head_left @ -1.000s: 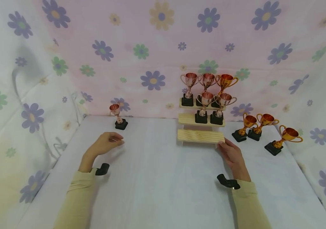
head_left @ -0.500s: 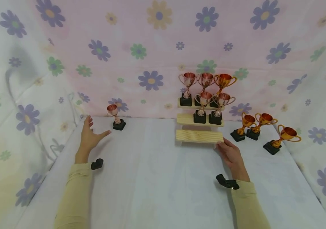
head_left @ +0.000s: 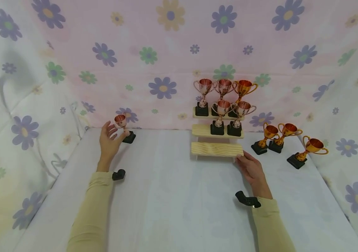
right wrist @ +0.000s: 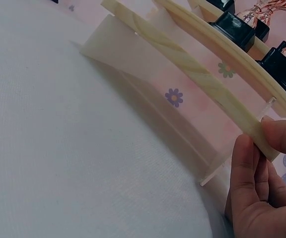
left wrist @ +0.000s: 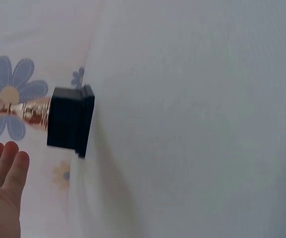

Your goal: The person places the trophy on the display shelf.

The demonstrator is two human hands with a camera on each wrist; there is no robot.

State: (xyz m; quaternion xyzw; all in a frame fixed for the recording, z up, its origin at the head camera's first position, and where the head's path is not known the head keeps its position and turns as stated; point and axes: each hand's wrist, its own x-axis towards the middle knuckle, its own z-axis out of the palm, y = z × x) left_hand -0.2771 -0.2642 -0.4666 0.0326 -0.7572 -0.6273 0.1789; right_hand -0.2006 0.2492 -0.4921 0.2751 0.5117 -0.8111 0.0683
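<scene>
Head view showed the left hand (head_left: 109,140) spread beside the cup (head_left: 123,126) at the table's (head_left: 172,196) back left, not gripping; best closed round its stem. The right hand (head_left: 252,170) pinched the rack's (head_left: 216,149) lowest step.

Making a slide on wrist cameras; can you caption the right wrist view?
Right hand pinches the end of the wooden stand's lowest step; trophy bases sit on the step above.

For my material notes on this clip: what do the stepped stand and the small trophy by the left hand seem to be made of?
Stepped stand: pale unfinished wood, seemingly; grain streaks show along its shelves, with white side panels of unclear material. Small trophy: shiny rose-copper cup, metal or metallised plastic, I cannot tell which, on a matt black square base, likely plastic. The left hand is at it; the right hand holds the stand's bottom shelf end.
</scene>
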